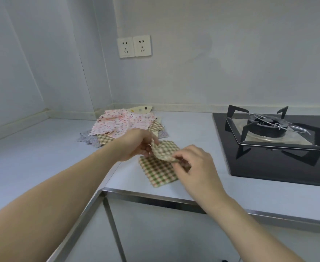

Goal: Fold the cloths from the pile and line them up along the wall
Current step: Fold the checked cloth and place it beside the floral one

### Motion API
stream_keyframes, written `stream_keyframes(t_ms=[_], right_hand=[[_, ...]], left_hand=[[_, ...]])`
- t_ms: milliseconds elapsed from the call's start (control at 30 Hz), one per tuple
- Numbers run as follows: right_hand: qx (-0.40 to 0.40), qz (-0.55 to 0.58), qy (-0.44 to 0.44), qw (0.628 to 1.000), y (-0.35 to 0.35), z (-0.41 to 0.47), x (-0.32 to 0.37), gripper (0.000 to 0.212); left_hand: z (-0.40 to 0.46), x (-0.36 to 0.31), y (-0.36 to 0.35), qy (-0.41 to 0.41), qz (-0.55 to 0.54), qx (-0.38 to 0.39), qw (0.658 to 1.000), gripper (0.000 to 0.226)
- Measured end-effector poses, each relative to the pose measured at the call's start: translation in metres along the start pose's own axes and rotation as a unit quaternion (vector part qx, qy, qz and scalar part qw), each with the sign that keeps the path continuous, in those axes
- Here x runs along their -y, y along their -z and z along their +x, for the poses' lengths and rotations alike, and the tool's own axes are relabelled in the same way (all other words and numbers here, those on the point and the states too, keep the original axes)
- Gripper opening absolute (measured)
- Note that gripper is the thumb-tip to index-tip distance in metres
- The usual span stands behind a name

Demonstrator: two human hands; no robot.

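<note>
Both hands (161,154) pinch checked cloth (160,171), half-folded on counter (42,157).

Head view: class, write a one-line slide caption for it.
Both hands, left hand and right hand, pinch a checked cloth, folding it beside the cloth pile.

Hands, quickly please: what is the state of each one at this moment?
Left hand: pinches the far edge of the checked cloth.
Right hand: pinches the same cloth's folded-over edge.
</note>
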State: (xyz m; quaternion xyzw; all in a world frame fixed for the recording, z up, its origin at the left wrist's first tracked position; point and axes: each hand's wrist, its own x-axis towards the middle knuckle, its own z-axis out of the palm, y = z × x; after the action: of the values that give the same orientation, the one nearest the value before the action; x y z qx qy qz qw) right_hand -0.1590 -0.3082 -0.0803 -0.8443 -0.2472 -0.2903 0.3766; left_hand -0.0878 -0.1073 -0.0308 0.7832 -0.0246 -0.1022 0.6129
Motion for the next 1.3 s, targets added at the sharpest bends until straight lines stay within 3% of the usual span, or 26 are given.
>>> stream_keyframes(t_ms=[100, 200, 333, 533, 633, 700, 800, 867, 967, 1100, 1200, 1300], right_hand=[[0.068, -0.049, 0.047, 0.995, -0.012, -0.009, 0.004, 0.017], [0.122, -0.095, 0.089, 0.984, -0.015, -0.010, 0.004, 0.018], [0.144, -0.113, 0.103, 0.978, -0.019, -0.011, 0.002, 0.017], [0.118, -0.053, 0.073, 0.989, -0.017, -0.010, 0.007, 0.030], [0.014, -0.043, -0.018, 0.999, -0.010, -0.006, 0.001, 0.028], [-0.002, -0.064, -0.088, 0.994, -0.002, 0.000, -0.008, 0.023], [0.124, -0.206, -0.066, 0.968, 0.008, 0.006, -0.017, 0.030], [0.187, -0.265, -0.058, 0.944, 0.013, 0.007, -0.023, 0.036], [0.212, -0.251, -0.106, 0.939, 0.015, 0.003, -0.033, 0.038], [0.185, -0.226, -0.100, 0.951, 0.011, 0.002, -0.041, 0.037], [0.149, -0.153, -0.048, 0.976, 0.014, -0.001, -0.042, 0.024], [0.147, -0.164, -0.036, 0.975, 0.014, 0.000, -0.038, 0.019]], left_hand=[[-0.016, 0.032, -0.002, -0.039, 0.075, -0.035, 0.996, 0.025], [-0.021, 0.048, -0.010, -0.146, 0.162, -0.074, 0.973, 0.012], [-0.017, 0.051, -0.003, -0.198, 0.120, -0.107, 0.967, 0.007], [-0.011, 0.054, -0.007, -0.201, 0.230, -0.133, 0.943, 0.014], [-0.010, 0.053, -0.010, -0.191, 0.272, -0.129, 0.934, 0.015], [-0.012, 0.052, -0.012, -0.175, 0.285, -0.133, 0.933, 0.016], [-0.015, 0.050, -0.017, -0.185, 0.346, -0.189, 0.900, 0.024], [-0.022, 0.044, -0.028, -0.242, 0.341, -0.222, 0.881, 0.028], [-0.030, 0.039, -0.048, -0.276, 0.333, -0.171, 0.885, 0.029], [-0.024, 0.051, -0.061, -0.121, 0.538, -0.018, 0.834, 0.058], [-0.020, 0.052, -0.059, -0.092, 0.556, 0.007, 0.826, 0.064], [-0.017, 0.048, -0.056, -0.072, 0.575, 0.039, 0.814, 0.070]])
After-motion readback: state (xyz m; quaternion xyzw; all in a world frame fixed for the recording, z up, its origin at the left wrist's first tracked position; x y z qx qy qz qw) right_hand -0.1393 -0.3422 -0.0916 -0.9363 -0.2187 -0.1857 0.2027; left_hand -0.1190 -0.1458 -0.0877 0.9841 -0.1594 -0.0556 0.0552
